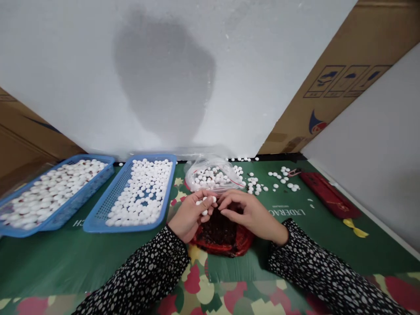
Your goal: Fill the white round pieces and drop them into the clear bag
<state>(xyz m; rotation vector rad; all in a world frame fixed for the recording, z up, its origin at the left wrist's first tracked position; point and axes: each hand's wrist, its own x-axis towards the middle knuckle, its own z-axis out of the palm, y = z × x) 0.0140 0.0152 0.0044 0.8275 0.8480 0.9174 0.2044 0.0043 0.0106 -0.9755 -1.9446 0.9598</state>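
Note:
My left hand (192,215) is closed around several small white balls (205,212) above the left edge of a red bag (244,245). Dark, crumbly material (220,228) fills the bag. My right hand (251,214) hangs over the bag's right side, its fingers curled and close to my left fingertips; whether it pinches anything is too small to tell. Just behind both hands lies a clear plastic bag (215,168) holding more white balls.
Two blue baskets (90,225) (110,173) of white balls stand at the left. Loose white balls (256,186) lie behind my right hand. A dark red case (330,194) with a yellow ribbon (356,228) rests on the green table cover (315,249) at right. A white panel (229,87) rises behind.

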